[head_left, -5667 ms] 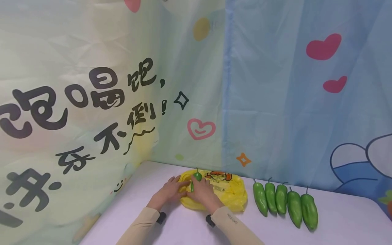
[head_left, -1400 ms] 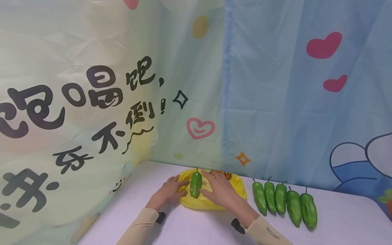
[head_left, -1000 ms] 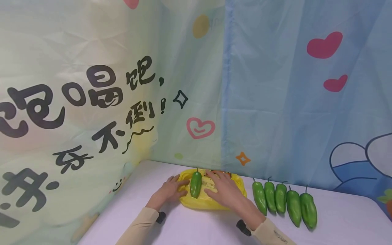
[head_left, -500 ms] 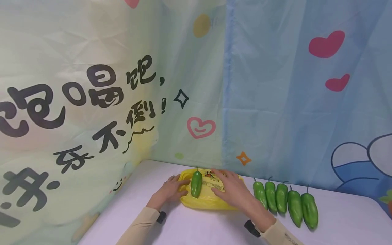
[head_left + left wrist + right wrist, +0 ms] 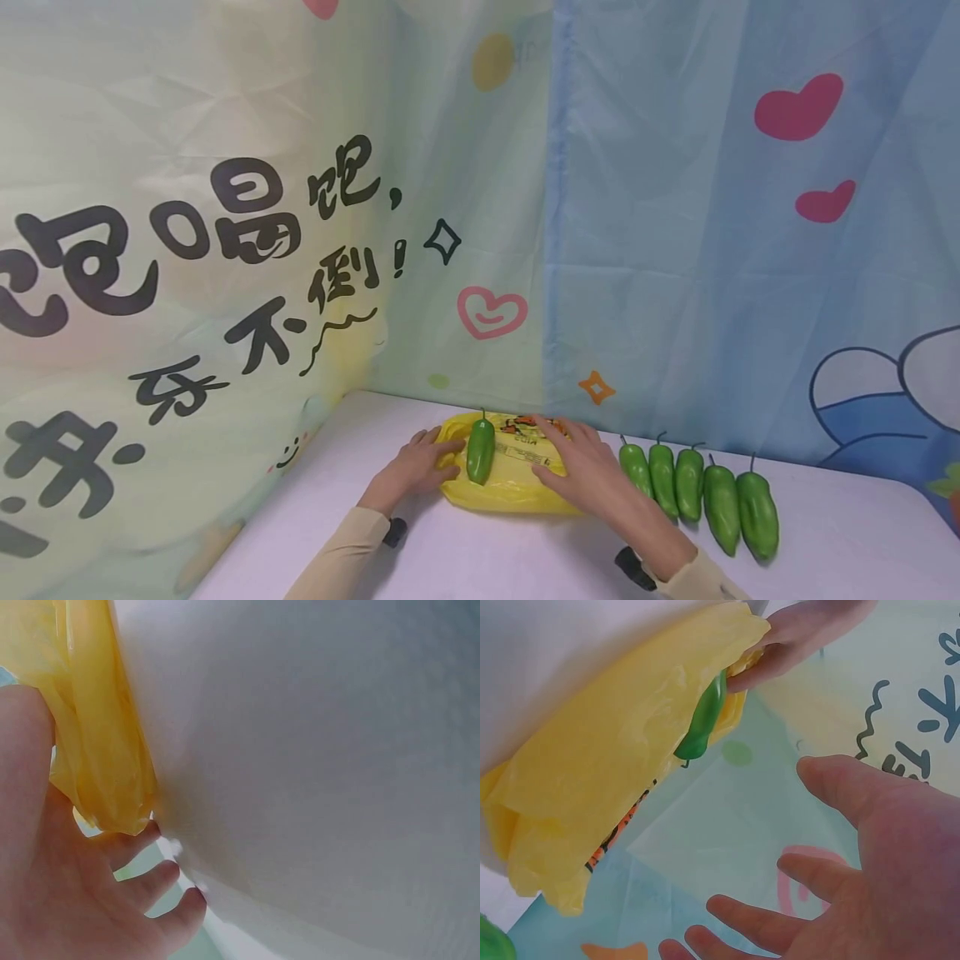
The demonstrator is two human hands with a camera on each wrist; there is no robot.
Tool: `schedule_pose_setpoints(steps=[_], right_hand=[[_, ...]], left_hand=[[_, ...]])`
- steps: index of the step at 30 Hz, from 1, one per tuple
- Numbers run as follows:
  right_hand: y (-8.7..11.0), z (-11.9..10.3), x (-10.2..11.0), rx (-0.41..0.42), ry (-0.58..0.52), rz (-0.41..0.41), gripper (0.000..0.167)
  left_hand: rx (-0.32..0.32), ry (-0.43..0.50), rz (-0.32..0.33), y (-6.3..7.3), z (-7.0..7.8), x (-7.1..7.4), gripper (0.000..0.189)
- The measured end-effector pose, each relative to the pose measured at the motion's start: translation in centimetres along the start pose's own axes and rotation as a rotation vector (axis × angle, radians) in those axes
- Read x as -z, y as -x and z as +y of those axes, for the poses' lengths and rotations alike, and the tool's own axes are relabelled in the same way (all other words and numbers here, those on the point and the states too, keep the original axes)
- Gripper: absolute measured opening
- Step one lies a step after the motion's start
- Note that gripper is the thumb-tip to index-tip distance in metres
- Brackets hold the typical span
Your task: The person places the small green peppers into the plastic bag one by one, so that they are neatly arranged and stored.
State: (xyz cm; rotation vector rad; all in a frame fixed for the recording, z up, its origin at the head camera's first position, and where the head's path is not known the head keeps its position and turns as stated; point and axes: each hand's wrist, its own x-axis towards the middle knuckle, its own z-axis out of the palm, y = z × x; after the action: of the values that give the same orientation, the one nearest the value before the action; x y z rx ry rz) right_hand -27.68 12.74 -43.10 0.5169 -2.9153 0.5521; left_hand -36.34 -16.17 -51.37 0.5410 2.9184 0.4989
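Note:
A green chili pepper [image 5: 481,452] lies on the left part of a yellow plastic bag [image 5: 502,496], stem pointing to the back. My left hand [image 5: 408,471] rests at the bag's left end, thumb and index finger apart and touching the plastic. In the left wrist view the bag's edge passes between the thumb and the fairly straight fingers [image 5: 154,881]. Over the bag's right side hovers my right hand [image 5: 588,475], fingers spread and holding nothing. In the right wrist view the pepper [image 5: 705,716] shows beside the left hand [image 5: 787,641].
Several more green chili peppers [image 5: 722,508] lie in a row to the right of the bag, one partly behind the right forearm. The white table [image 5: 465,558] meets a printed cloth backdrop [image 5: 637,292] at the back and left.
My right hand has let go of the chili pepper, which now lies on the bag, and moved to the right across the bag. The left hand has stayed at the bag's left end.

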Motion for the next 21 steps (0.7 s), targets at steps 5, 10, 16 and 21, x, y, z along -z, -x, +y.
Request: schedule_pose_setpoints(steps=[5,10,16,21], right_hand=[[0.4,0.5,0.1,0.004,0.018,0.008,0.071],[0.8,1.0,0.3,0.005,0.014,0.011,0.073],[1.5,1.6,0.7,0.000,0.021,0.003,0.073],[2.1,2.1,1.0,-0.009,0.020,-0.008,0.071]], left_hand=[[0.003,0.010,-0.004,0.0,0.0,-0.1,0.050],[0.009,0.017,-0.005,0.0,-0.1,-0.2,0.050],[0.013,0.020,-0.008,-0.1,-0.1,-0.2,0.049],[0.010,0.018,-0.010,0.0,-0.1,-0.2,0.050]])
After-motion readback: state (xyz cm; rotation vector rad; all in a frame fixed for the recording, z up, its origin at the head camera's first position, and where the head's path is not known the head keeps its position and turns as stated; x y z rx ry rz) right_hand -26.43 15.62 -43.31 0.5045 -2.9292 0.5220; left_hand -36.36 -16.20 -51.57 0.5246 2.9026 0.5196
